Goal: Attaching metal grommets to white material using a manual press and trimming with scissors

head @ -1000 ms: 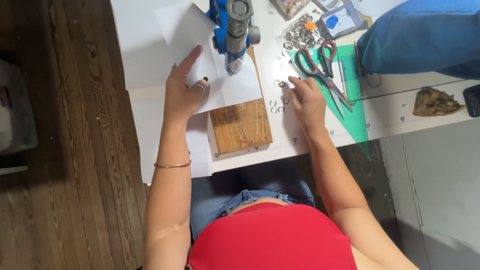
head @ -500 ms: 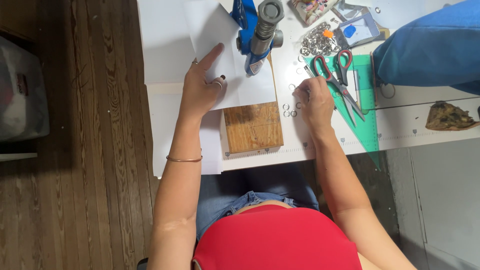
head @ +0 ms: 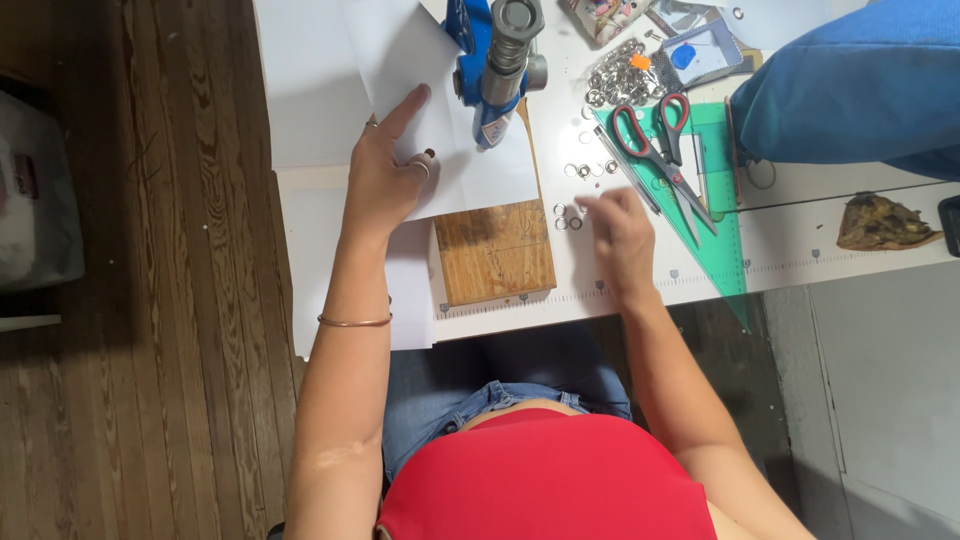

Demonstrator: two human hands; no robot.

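My left hand point(head: 383, 178) lies on a white paper sheet point(head: 470, 175) and pins it down, index finger stretched toward a blue hand press point(head: 493, 62) that stands over the sheet. A wooden block point(head: 495, 252) sits under the sheet's near edge. My right hand point(head: 620, 235) hovers to the right of the block, its curled fingertips at a few small metal rings point(head: 567, 218) on the white table point(head: 640, 290). The motion blur hides whether a ring is pinched. More loose rings point(head: 590, 169) lie just beyond.
Red-handled scissors point(head: 652, 145) rest on a green set square point(head: 718, 215) right of my hand. A heap of metal eyelets point(head: 620, 78) and a small plastic box point(head: 700, 50) sit behind. Blue fabric point(head: 850, 85) covers the far right. Wood floor point(head: 160, 300) lies left.
My right hand has drawn back from the farther rings toward the rings beside the wooden block. My left hand stays on the paper.
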